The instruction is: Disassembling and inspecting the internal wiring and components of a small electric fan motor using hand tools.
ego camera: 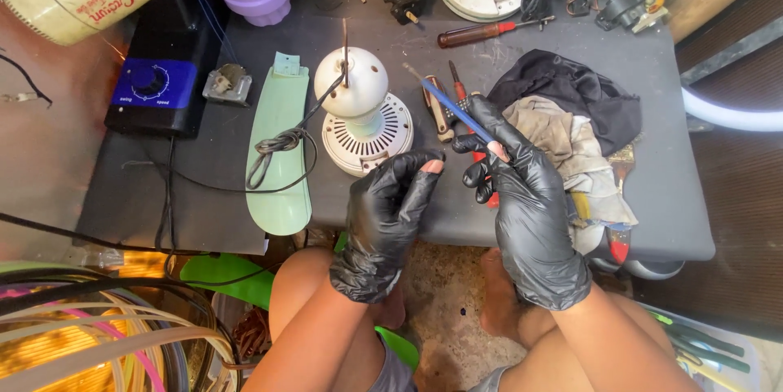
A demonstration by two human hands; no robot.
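Head view: right hand (530, 204) fingers grip 1 blue-handled tool (457, 109); left hand (383, 225) fingers curled, empty.

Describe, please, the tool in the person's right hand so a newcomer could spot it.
On the grey table, beside the white fan motor, the gloved right hand holds a thin blue stick. Unlike the red-handled screwdrivers nearby, it is slim and plain blue.
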